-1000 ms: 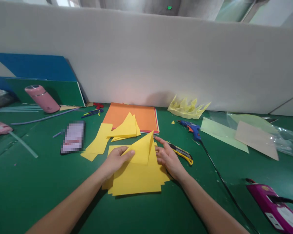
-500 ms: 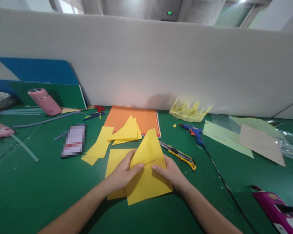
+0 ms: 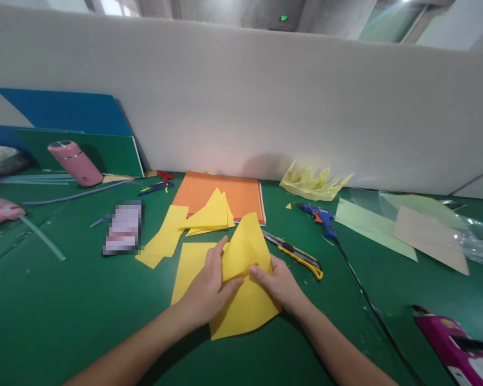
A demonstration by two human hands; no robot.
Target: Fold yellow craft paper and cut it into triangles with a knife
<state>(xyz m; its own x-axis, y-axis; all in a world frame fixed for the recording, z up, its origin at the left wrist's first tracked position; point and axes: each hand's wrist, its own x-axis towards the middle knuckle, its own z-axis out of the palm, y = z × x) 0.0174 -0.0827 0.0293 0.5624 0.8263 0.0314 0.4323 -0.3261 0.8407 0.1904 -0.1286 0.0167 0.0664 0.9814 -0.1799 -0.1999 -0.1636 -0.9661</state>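
Observation:
Between my two hands is a sheet of yellow paper [image 3: 245, 316], its upper part folded over to a point and bulging. My left hand [image 3: 209, 284] grips its left side, thumb on the front near the fold's lower edge. On the right side my right hand [image 3: 282, 281] holds it, thumb pressing near that same edge and fingers behind. Another flat yellow sheet [image 3: 189, 262] lies on the table beneath, partly covered by my left hand. Just beyond are folded yellow triangles [image 3: 211, 213] and yellow strips [image 3: 167, 236]. A yellow utility knife [image 3: 298, 254] lies right of my right hand.
Orange paper [image 3: 209, 185] lies at the back. Right of it are a crown-like pale yellow paper piece [image 3: 316, 185], a blue glue gun [image 3: 322, 217] with its cord, and green paper [image 3: 370, 228]. A phone [image 3: 124, 228] and pink bottle [image 3: 75, 163] are left; a magenta box [image 3: 454, 343] is at lower right.
My left hand has shifted slightly right, pushing the folded part of the paper inward so it bulges more. The sheet's lower right edge now curves. My right hand stays nearly in place.

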